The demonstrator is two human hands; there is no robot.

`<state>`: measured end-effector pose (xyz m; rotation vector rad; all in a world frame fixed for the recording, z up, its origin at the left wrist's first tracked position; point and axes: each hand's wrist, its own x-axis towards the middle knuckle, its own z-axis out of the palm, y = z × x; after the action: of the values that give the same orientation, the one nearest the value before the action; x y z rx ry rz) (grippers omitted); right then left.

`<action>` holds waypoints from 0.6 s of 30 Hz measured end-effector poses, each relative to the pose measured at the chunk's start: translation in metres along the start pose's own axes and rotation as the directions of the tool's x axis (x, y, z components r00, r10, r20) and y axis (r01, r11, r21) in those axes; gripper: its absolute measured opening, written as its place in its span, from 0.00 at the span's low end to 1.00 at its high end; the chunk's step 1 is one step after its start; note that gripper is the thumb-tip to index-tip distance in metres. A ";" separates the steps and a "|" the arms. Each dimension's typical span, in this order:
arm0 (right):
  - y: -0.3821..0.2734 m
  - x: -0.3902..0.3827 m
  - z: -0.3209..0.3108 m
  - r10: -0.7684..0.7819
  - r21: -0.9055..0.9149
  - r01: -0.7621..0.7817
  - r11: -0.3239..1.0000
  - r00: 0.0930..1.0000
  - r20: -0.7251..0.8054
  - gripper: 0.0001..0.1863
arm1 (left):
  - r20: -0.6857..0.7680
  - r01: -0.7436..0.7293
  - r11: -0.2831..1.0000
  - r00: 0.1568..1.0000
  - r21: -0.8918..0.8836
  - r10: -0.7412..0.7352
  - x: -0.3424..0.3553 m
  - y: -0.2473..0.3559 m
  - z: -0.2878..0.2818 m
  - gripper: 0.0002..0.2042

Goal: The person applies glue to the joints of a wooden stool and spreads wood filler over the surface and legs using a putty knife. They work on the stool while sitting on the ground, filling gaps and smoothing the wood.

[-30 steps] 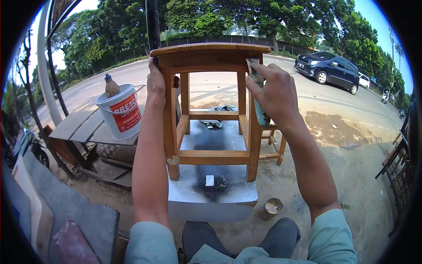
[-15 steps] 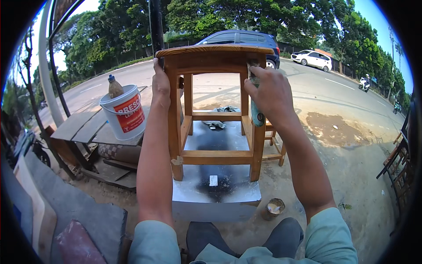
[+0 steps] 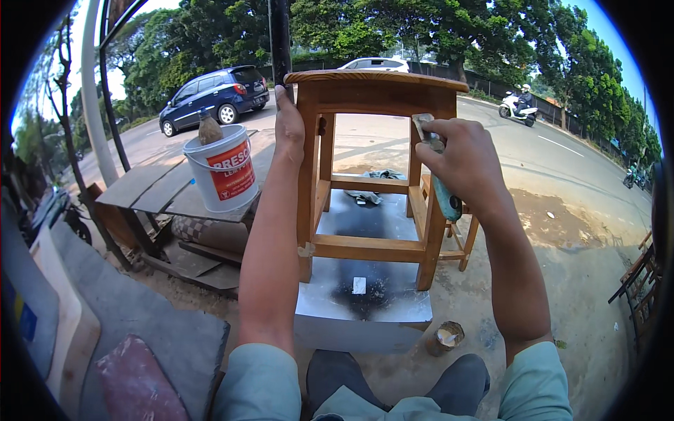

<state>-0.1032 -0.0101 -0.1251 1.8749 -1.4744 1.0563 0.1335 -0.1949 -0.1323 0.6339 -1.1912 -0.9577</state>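
Note:
A brown wooden stool (image 3: 372, 96) stands upright on a white block (image 3: 361, 337) with a dark smear across its top. My left hand (image 3: 289, 130) grips the stool's upper left side, its thumb side facing me and several fingers hidden behind the leg. In my right hand (image 3: 465, 158) is a putty knife with a teal handle (image 3: 447, 202). Its stained blade (image 3: 423, 125) lies near the top of the right front leg, at the joint under the seat; whether it touches cannot be told. A pale patch marks the lower left leg.
A white bucket (image 3: 223, 189) with a bottle (image 3: 209, 131) stands on a plank bench (image 3: 151, 194) at left. A small tin (image 3: 446, 338) sits on the ground at right. Behind the block stands another stool (image 3: 465, 245). Vehicles pass on the road.
The view has turned slightly left. My right hand has brought the putty knife blade a little lower and inward on the leg. My left hand keeps its hold on the stool.

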 end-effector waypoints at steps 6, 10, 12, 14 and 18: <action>-0.044 0.032 0.035 -0.127 -0.018 0.128 0.992 0.991 0.040 0.13 | 0.020 -0.001 0.999 1.000 -0.041 0.002 0.008 -0.008 -0.005 0.48; -0.065 0.046 0.040 -0.114 -0.126 0.124 0.984 0.990 0.079 0.13 | -0.027 0.078 0.996 0.996 -0.051 -0.080 0.022 -0.011 -0.017 0.45; -0.070 0.044 0.035 -0.073 -0.145 0.099 0.984 0.982 0.173 0.13 | -0.012 0.073 0.996 0.997 -0.047 -0.073 0.021 -0.011 -0.017 0.44; -0.066 0.034 0.028 -0.039 -0.108 0.076 0.991 0.949 0.312 0.14 | -0.024 0.043 0.998 0.999 -0.054 -0.045 0.013 -0.008 -0.011 0.41; -0.056 -0.014 0.031 -0.159 0.074 0.144 0.987 0.952 0.260 0.15 | 0.133 0.084 0.995 0.988 -0.045 -0.077 -0.003 0.006 -0.004 0.36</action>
<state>-0.0427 -0.0115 -0.1507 2.1990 -1.4269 0.8050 0.1391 -0.1895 -0.1298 0.5897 -1.2607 -1.1083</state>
